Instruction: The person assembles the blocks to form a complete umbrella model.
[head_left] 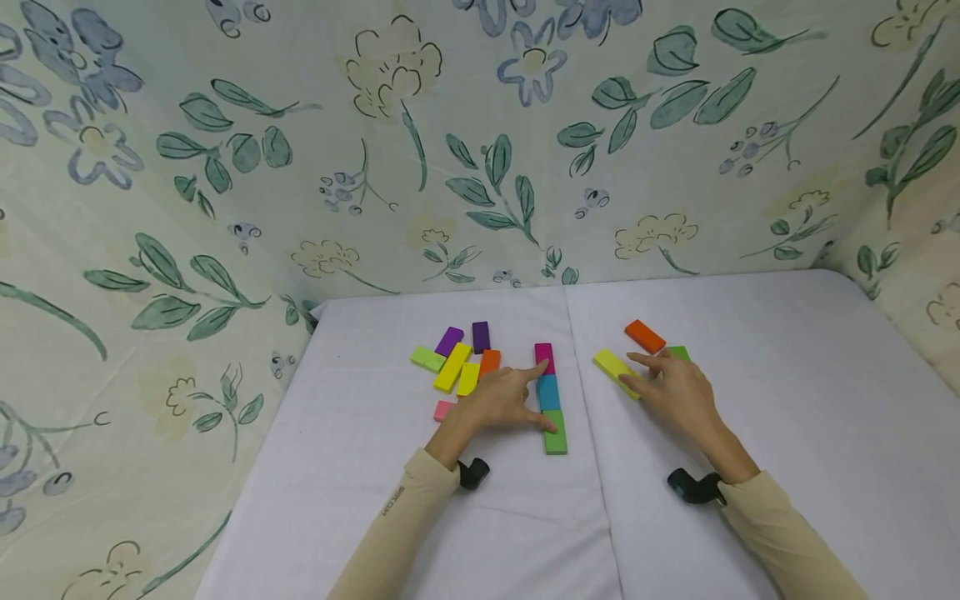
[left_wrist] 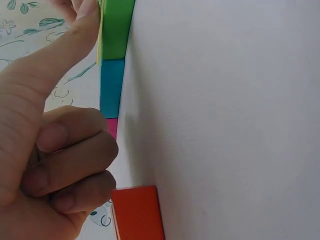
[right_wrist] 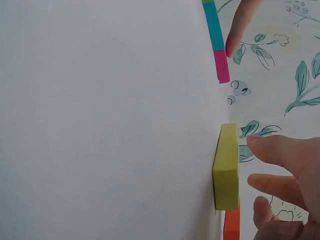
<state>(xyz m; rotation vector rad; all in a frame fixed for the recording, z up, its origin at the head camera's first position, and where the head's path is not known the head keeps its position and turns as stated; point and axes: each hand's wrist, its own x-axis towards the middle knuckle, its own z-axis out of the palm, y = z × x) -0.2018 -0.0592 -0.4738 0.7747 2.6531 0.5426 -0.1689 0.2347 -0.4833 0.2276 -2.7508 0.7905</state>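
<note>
My left hand (head_left: 497, 402), thumb outstretched, and right hand (head_left: 681, 398), fingers parted, grip nothing; a dragging thumb could skew the flat green rectangular block (head_left: 556, 442).

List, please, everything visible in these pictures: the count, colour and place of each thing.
Purple blocks: 2, lighter and darker, left group
Lime block: 1, light green, left group
Yellow blocks: 3, yellow, two left, one right
Orange blocks: 2, orange, left group and right
Pink block: 1, pink, left, partly hidden
Magenta block: 1, magenta, far end of row
Blue block: 1, blue, middle of row
Green blocks: 2, green, row's near end; right, partly hidden
Tablecloth: 1, white, under blocks
Floral cloth: 1, pale, background
Wrist cameras: 2, black, left and right
Sleeves: 2, beige, left and right
Left hand: 1, bare, at the row
Right hand: 1, bare, by right yellow block
</note>
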